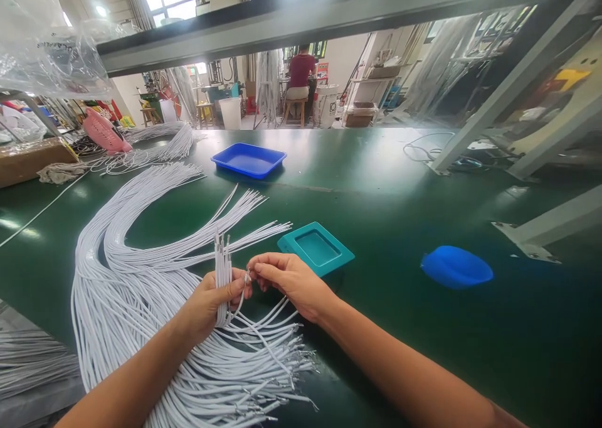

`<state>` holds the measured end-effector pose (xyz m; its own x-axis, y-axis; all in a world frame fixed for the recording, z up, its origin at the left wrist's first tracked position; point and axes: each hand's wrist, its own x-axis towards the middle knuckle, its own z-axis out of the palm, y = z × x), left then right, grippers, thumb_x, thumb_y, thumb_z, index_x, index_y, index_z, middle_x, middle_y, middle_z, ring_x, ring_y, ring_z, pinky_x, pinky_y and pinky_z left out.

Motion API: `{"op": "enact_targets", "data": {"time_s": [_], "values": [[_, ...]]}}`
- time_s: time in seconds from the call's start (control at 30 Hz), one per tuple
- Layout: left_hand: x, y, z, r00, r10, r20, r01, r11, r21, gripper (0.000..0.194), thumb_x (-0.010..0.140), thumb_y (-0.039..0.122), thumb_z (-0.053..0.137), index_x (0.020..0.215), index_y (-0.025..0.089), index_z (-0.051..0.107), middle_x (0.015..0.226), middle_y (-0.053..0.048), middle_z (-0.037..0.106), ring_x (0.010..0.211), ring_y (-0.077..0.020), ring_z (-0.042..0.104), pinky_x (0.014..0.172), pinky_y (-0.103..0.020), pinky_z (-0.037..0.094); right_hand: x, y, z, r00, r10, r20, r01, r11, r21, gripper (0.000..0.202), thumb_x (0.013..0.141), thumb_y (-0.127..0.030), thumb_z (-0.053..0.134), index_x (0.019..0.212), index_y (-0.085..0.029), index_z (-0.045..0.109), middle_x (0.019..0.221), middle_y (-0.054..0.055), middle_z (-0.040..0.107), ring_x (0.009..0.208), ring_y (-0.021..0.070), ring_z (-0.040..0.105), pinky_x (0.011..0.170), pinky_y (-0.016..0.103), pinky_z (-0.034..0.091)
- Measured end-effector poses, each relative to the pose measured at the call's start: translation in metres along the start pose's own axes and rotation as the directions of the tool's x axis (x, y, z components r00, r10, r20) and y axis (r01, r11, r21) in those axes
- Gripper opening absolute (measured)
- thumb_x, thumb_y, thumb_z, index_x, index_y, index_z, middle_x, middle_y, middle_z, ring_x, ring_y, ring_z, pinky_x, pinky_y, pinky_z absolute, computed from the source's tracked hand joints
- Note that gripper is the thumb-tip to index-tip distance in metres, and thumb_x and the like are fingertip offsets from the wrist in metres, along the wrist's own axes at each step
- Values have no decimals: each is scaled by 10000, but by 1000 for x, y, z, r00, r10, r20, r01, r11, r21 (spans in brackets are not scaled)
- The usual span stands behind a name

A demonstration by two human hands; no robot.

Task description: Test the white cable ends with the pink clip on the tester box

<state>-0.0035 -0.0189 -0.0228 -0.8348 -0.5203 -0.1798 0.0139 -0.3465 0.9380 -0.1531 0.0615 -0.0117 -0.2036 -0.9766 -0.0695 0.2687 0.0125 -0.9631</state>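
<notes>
My left hand is closed around a small upright bunch of white wires, its thumb and fingertips also at the end of one wire that curves up from below. Against those fingertips, my right hand pinches at the tip of that same wire; the tip is too small to make out. Under and left of both hands lies a large curved bundle of white wires, with many metal-tipped ends fanned out at the lower middle. Just beyond my right hand sits a teal tray.
On the green table are a blue tray at the back, a blue bowl at right and a pink basket at back left. Metal shelf legs stand at right. A person sits in the background.
</notes>
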Motion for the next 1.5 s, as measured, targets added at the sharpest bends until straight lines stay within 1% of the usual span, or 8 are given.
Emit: {"op": "enact_targets", "data": {"time_s": [0.17, 0.33, 0.63, 0.83, 0.97, 1.07, 1.3, 1.5], "values": [[1, 0, -1, 999, -30, -16, 29, 998, -52, 153, 726, 261, 637, 704, 115, 601, 615, -10, 511, 512, -55, 354, 470, -181, 255, -3, -6, -2, 990, -98, 101, 110, 986, -124, 208, 732, -305, 575, 785, -119, 652, 688, 19, 620, 664, 113, 540, 627, 248, 413], [1, 0, 1, 999, -14, -50, 14, 1000, 4, 145, 723, 262, 640, 711, 118, 625, 624, -13, 541, 507, -54, 372, 471, -186, 272, -5, -1, -2, 968, -250, -21, 217, 875, -433, 129, 724, -228, 562, 716, -140, 656, 677, 16, 631, 630, 113, 541, 598, 234, 416], [2, -5, 2, 990, 56, -129, -37, 989, 145, 170, 728, 283, 635, 745, 114, 633, 595, -11, 549, 468, -51, 367, 453, -196, 262, -8, -4, -2, 728, -677, 110, 533, 457, -712, 130, 709, -97, 525, 642, -170, 609, 647, 2, 571, 644, 106, 512, 570, 209, 425], [1, -4, 1, 994, 63, -89, -44, 978, 202, 177, 745, 287, 613, 759, 111, 622, 609, -16, 557, 470, -53, 372, 453, -199, 261, -4, -21, -19, 809, -526, 262, 511, 410, -756, 104, 767, -168, 578, 847, -168, 644, 773, 29, 618, 735, 122, 542, 669, 234, 444], [1, -6, 0, 995, 65, -81, -41, 963, 266, 182, 739, 298, 615, 777, 120, 622, 598, -8, 553, 460, -52, 358, 437, -198, 247, -5, -27, -24, 764, -471, 440, 608, 301, -734, 117, 772, -170, 572, 830, -164, 675, 775, 45, 628, 762, 137, 536, 688, 248, 436], [-1, -5, 3, 996, 74, -56, -42, 898, 439, 194, 734, 312, 615, 774, 123, 637, 586, -8, 552, 471, -64, 369, 445, -207, 265, -9, -27, -23, 794, -371, 482, 589, 274, -760, 138, 712, -83, 570, 715, -155, 687, 732, 37, 640, 737, 134, 540, 682, 241, 424], [-5, 0, 2, 997, 35, 70, -70, 796, 601, 203, 753, 323, 592, 810, 136, 647, 585, 5, 522, 518, -83, 390, 479, -218, 287, -10, -31, -25, 928, -247, 278, 365, 464, -807, 141, 682, -85, 551, 673, -138, 682, 675, 9, 634, 685, 107, 563, 597, 191, 391], [-4, 1, 2, 999, 32, 25, -41, 840, 542, 208, 757, 328, 588, 794, 129, 637, 568, 13, 514, 484, -68, 342, 451, -212, 251, -11, -37, -28, 909, -149, 388, 402, 557, -727, 159, 716, -270, 617, 762, -134, 685, 738, 18, 640, 667, 104, 554, 590, 191, 394]]}}
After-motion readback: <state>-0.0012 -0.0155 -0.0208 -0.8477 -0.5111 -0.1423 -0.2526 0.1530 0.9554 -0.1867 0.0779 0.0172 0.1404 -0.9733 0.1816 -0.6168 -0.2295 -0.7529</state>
